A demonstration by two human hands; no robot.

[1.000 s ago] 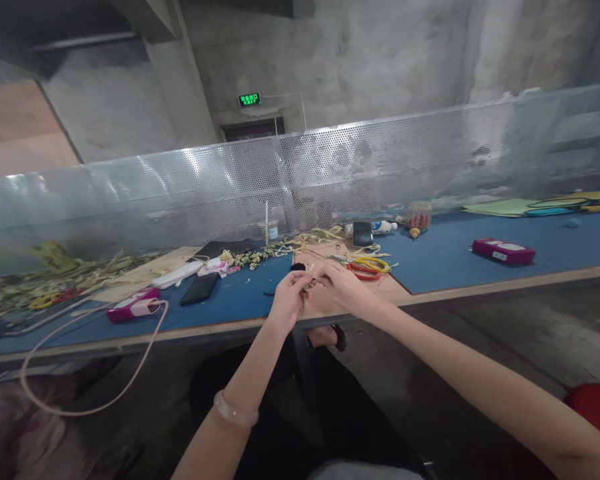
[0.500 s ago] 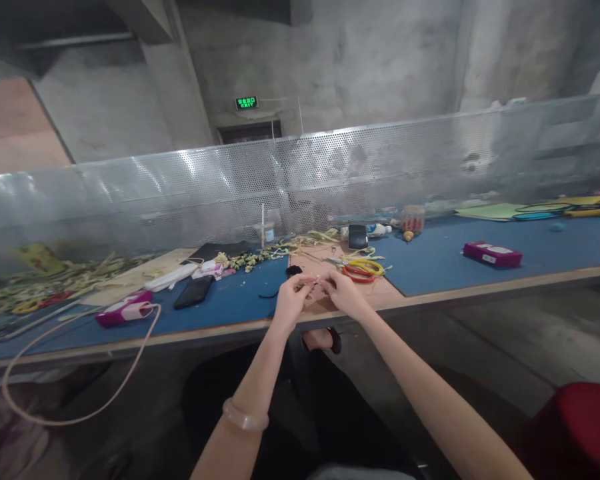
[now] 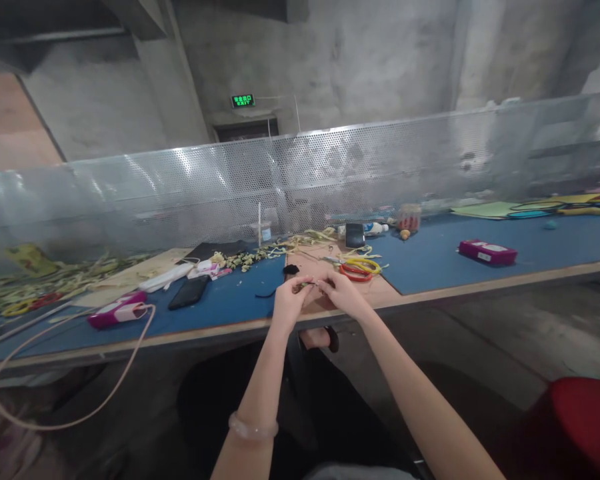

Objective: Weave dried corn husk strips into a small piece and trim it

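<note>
My left hand (image 3: 291, 301) and my right hand (image 3: 343, 293) meet above a pinkish-brown board (image 3: 317, 257) at the table's front edge. Both are closed in a pinch, fingertips close together. A thin dark piece (image 3: 307, 285) shows at the left fingers; what the right fingers hold is too small to name. Scissors with yellow and red handles (image 3: 363, 269) lie on the board just beyond my right hand. Beside my left hand rest a small black item (image 3: 291, 269) and a dark cord (image 3: 266, 295) on the blue table top.
A black phone (image 3: 189, 292) and a purple box (image 3: 117, 311) with a looped cable lie left. Green plant scraps (image 3: 247, 259) spread behind. At the back stand a jar (image 3: 409, 217) and a dark device (image 3: 355, 235). Another purple box (image 3: 487, 252) sits right.
The view has shifted slightly. My hands remain close together over the board, and a thin dark piece now shows more clearly at the left fingertips.
</note>
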